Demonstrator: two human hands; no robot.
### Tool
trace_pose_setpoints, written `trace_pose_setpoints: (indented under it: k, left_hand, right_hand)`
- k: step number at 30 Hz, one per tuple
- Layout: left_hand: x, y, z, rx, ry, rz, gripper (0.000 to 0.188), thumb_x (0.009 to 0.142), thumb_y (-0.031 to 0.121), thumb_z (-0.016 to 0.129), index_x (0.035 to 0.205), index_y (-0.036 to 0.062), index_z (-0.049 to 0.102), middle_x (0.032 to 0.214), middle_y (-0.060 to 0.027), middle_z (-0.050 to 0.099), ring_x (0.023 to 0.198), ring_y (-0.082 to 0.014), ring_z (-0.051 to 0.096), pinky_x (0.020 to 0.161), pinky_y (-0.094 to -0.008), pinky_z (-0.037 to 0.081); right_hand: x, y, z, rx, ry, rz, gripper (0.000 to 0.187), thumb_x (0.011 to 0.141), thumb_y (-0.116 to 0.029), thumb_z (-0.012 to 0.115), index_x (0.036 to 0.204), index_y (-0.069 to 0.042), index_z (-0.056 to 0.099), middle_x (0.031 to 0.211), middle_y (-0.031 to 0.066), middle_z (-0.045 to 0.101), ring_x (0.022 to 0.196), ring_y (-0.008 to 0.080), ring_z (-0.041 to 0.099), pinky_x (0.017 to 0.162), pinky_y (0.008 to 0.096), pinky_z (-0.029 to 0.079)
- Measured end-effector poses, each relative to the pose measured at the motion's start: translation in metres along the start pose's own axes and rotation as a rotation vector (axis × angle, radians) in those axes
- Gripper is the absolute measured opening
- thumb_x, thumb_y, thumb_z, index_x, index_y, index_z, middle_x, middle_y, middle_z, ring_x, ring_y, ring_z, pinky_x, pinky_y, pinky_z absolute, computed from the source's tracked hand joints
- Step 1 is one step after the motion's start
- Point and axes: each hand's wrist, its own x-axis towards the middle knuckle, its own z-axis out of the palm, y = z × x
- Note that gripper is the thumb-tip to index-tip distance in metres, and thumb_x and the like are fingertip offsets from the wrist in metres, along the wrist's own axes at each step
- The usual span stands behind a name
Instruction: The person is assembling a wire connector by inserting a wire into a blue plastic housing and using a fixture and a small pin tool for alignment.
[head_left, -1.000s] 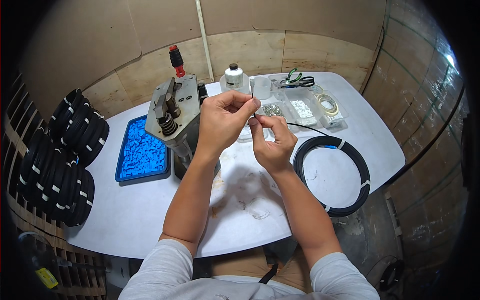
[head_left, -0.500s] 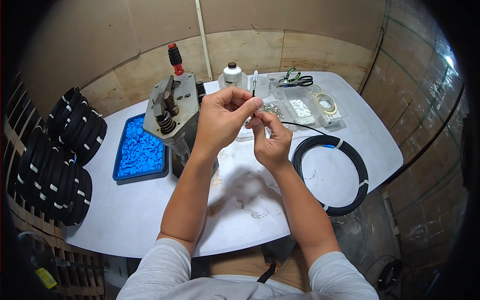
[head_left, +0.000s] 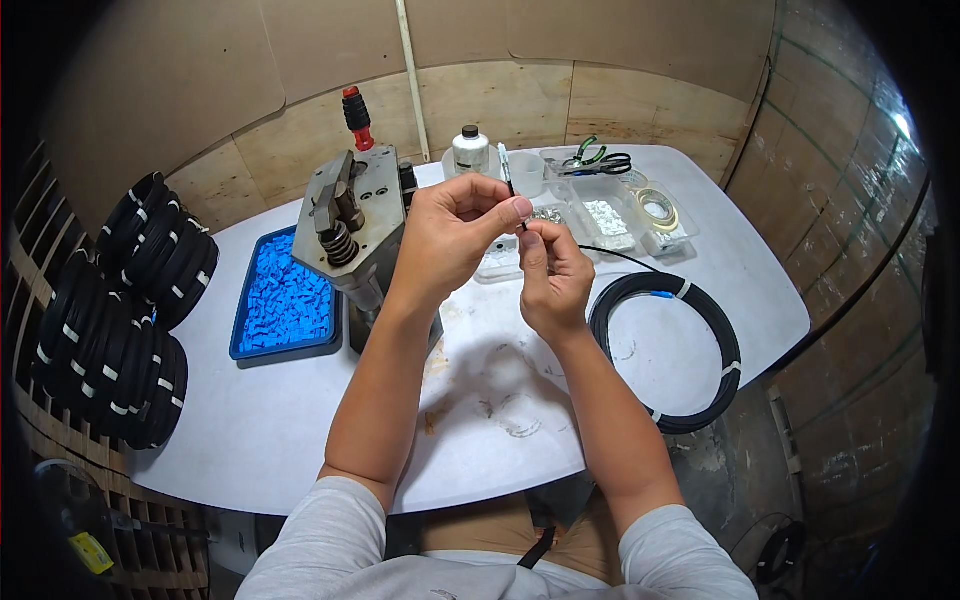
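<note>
Black cable (head_left: 510,184): raised above the table (head_left: 290,430); end section's long axis runs up the view, leaning slightly left, white tip (head_left: 504,158) farthest from the person. Left hand (head_left: 455,237): thumb and fingers pinched on cable below tip. Right hand (head_left: 555,282): pinched likewise, just lower. Remainder curves rightward toward black coil (head_left: 718,315).
</note>
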Motion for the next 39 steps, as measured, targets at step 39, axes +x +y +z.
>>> trace_pose_setpoints:
  k: [39]
  left_hand:
    - [0.0018, -0.005, -0.0009, 0.018, 0.053, 0.009, 0.017, 0.082, 0.014, 0.075, 0.084, 0.0008, 0.064, 0.074, -0.0025, 0.064, 0.067, -0.0066, 0.058, 0.063, -0.0205, 0.047]
  right_hand:
    - [0.0023, 0.0017, 0.0035, 0.031, -0.037, 0.034, 0.012, 0.094, -0.012, 0.058, 0.097, 0.0, 0.061, 0.07, 0.0025, 0.061, 0.062, 0.0067, 0.053, 0.058, 0.0235, 0.046]
